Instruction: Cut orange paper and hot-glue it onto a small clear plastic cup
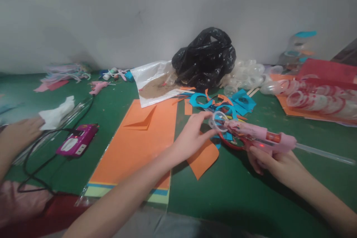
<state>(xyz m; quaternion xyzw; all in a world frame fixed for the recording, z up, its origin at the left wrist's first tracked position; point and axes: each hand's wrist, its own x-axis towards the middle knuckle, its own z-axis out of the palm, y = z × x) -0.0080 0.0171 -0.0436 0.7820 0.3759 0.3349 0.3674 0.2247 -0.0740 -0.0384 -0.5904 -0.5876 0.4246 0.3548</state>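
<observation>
My right hand [269, 161] is wrapped round the handle of a pink hot glue gun [251, 134], its red light lit and a clear glue stick [325, 154] poking out of its back end. The nozzle points left, at the rim of a small clear plastic cup [218, 122]. My left hand [195, 132] pinches that cup at its edge between thumb and fingers. Beneath the two hands lie scissors with a red handle [230, 143], partly hidden by the gun, and a cut piece of orange paper [203, 160].
Orange sheets [139, 152] lie left of my hands. Behind are blue paper scraps [200, 100], a black plastic bag [206, 59] and stacked plastic cups [320, 100]. Another person's hand [26, 132] holds white tissue [57, 113] beside a purple box [78, 140] with a black cable.
</observation>
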